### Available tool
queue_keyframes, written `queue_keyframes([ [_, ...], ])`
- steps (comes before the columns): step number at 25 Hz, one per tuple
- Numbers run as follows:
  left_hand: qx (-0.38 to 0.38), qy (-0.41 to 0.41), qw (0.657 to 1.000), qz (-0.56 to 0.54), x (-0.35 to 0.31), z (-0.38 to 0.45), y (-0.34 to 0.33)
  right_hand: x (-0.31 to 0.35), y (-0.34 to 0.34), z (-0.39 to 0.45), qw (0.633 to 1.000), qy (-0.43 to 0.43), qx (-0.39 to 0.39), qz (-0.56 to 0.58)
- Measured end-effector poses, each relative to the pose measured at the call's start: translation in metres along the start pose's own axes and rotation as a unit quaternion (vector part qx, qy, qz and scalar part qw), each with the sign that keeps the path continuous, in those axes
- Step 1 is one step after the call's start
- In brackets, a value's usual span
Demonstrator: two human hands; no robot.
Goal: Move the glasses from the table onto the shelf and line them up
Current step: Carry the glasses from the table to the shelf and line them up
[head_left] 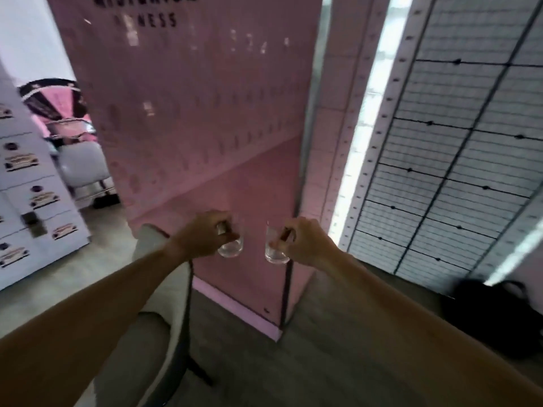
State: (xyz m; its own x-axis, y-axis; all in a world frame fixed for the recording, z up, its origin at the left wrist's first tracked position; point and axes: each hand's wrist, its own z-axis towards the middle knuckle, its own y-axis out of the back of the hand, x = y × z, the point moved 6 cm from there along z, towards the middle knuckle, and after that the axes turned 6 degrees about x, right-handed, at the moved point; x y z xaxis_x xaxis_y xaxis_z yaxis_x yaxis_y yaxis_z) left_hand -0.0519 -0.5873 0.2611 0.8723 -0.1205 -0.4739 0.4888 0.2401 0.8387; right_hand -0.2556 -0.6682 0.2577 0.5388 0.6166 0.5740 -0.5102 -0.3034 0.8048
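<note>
Both my arms reach forward at waist height, each carrying a small clear glass. My left hand (202, 235) grips one glass (231, 248) from the side, its fingers curled round the upper part. My right hand (305, 243) grips a second clear glass (274, 254) the same way. The two glasses hang upright, a short gap apart, in the air in front of a tall pink panel (205, 127). No table and no shelf board shows in this blurred view.
A beige chair (158, 324) stands low on the left under my left arm. White stacked boxes (26, 183) line the far left. A white wire-grid rack (458, 160) with lit uprights fills the right. A black bag (496, 315) lies on the floor at right.
</note>
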Motion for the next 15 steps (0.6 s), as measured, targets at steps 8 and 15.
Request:
queue_keyframes([
  [8,0.144,-0.193,0.967,-0.083,-0.17,0.135,-0.126,-0.126,0.143,-0.134,0.953,-0.238,-0.176,-0.059],
  [15,0.227,-0.314,0.911,-0.14,-0.301,0.159,-0.196,-0.152,0.203,-0.255,0.881,-0.35,-0.301,-0.105],
])
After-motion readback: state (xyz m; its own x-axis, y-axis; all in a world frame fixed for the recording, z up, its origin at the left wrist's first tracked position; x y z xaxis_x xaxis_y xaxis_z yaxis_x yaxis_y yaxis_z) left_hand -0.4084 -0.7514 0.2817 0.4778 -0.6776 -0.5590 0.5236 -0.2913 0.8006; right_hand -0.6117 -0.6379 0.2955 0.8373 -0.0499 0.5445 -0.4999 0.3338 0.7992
